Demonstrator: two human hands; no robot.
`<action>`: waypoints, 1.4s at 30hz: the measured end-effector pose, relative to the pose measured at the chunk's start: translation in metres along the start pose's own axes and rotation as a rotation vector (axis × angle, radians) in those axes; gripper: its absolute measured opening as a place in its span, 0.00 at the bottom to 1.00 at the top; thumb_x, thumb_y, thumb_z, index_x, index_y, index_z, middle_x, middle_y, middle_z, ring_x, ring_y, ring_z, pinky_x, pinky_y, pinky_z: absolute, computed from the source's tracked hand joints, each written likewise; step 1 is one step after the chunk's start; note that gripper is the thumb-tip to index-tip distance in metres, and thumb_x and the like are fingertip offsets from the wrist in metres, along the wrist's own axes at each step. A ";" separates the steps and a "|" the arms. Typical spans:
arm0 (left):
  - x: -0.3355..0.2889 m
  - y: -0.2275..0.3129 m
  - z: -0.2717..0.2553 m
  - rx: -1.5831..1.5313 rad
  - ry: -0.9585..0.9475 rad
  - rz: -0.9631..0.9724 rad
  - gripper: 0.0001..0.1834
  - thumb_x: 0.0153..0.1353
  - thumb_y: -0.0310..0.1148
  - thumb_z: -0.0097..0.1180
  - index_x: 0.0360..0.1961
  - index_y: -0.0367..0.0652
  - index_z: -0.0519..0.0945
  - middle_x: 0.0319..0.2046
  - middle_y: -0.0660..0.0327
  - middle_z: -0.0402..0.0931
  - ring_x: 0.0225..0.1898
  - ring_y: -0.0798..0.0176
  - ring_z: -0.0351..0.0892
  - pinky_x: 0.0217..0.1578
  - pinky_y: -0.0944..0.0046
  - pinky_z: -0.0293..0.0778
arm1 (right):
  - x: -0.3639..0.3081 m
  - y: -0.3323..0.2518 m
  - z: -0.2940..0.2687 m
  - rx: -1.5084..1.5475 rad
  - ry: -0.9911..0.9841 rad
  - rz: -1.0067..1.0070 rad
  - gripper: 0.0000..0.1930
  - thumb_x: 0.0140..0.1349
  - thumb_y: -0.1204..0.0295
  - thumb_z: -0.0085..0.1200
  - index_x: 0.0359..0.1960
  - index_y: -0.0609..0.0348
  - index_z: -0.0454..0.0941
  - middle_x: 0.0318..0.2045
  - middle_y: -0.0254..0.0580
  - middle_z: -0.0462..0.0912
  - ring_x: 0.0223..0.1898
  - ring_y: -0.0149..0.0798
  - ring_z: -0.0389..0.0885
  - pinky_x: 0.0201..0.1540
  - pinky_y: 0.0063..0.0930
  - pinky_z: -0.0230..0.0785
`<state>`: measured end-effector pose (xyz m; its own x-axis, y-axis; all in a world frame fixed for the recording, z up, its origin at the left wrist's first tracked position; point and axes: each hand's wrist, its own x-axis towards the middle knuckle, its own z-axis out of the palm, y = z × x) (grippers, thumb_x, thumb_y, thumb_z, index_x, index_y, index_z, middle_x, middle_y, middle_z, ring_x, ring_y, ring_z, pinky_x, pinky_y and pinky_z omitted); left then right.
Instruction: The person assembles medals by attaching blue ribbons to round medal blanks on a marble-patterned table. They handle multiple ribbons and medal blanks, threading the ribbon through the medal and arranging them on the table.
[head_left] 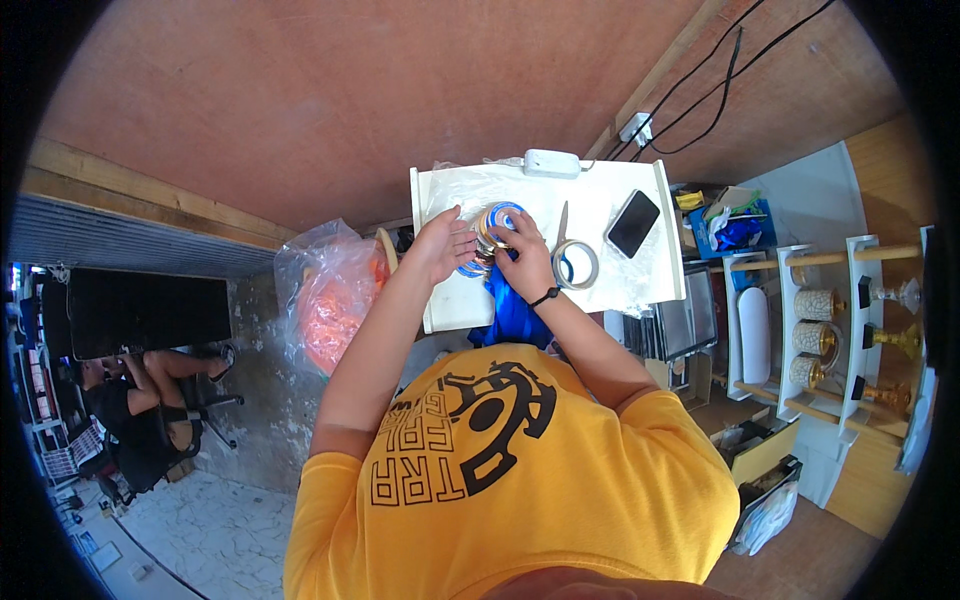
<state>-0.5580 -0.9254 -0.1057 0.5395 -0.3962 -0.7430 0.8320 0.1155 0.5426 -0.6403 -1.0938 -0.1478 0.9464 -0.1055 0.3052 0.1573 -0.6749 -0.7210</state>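
One gold-rimmed blue disc (507, 213) is at the white table's (615, 185) middle, apparently pinched by the curled right hand (525, 255), probably best held lightly at its rim, while the left hand (442, 245) hovers spread alongside.

Head view: a wide fisheye camera, the left of a head-worn pair, looks steeply down past the yellow shirt (610, 480), near below, to the left hand (445, 245), right hand (525, 252) and counter (452, 308); the wall (350, 90) beyond, the floor (235, 525) lower left.
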 end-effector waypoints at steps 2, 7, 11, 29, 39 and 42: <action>0.001 -0.002 0.001 0.013 0.008 0.001 0.44 0.67 0.57 0.47 0.69 0.30 0.53 0.63 0.43 0.62 0.63 0.46 0.62 0.64 0.51 0.61 | -0.001 -0.008 0.001 -0.097 -0.015 -0.024 0.22 0.46 0.75 0.65 0.46 0.52 0.80 0.56 0.54 0.75 0.61 0.62 0.69 0.62 0.57 0.63; 0.002 -0.004 0.002 0.027 0.031 0.003 0.45 0.67 0.58 0.47 0.70 0.30 0.52 0.64 0.43 0.61 0.63 0.47 0.62 0.65 0.50 0.58 | 0.017 -0.021 -0.011 -0.130 -0.113 0.062 0.27 0.42 0.70 0.71 0.46 0.56 0.77 0.48 0.52 0.76 0.54 0.60 0.71 0.57 0.47 0.66; -0.004 -0.004 0.004 0.123 0.037 0.034 0.42 0.69 0.57 0.44 0.70 0.33 0.53 0.63 0.46 0.63 0.64 0.49 0.62 0.64 0.50 0.57 | 0.031 -0.021 -0.020 -0.182 -0.204 0.022 0.32 0.40 0.67 0.74 0.51 0.56 0.76 0.47 0.52 0.75 0.52 0.58 0.71 0.56 0.46 0.67; 0.006 -0.060 -0.002 0.287 0.137 0.576 0.29 0.75 0.46 0.39 0.65 0.32 0.61 0.50 0.44 0.79 0.53 0.55 0.79 0.55 0.63 0.70 | 0.069 0.007 -0.017 -0.244 -0.544 0.114 0.36 0.40 0.51 0.71 0.55 0.46 0.80 0.47 0.56 0.78 0.50 0.59 0.78 0.55 0.44 0.71; 0.003 -0.072 -0.006 0.550 0.153 0.577 0.28 0.76 0.47 0.34 0.65 0.34 0.60 0.56 0.46 0.77 0.61 0.58 0.72 0.62 0.65 0.60 | 0.070 0.026 -0.015 -0.112 -0.324 0.106 0.29 0.42 0.56 0.69 0.48 0.53 0.82 0.41 0.54 0.83 0.43 0.52 0.82 0.50 0.38 0.74; 0.004 -0.074 -0.006 0.578 0.162 0.569 0.27 0.76 0.47 0.35 0.65 0.34 0.61 0.57 0.46 0.76 0.62 0.57 0.71 0.62 0.65 0.61 | 0.066 0.041 -0.029 0.198 -0.251 0.248 0.24 0.45 0.60 0.68 0.46 0.55 0.82 0.38 0.50 0.84 0.40 0.44 0.83 0.48 0.33 0.75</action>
<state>-0.6165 -0.9299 -0.1511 0.9069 -0.2776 -0.3170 0.2519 -0.2457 0.9360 -0.5800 -1.1494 -0.1394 0.9981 -0.0499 -0.0369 -0.0568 -0.4953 -0.8669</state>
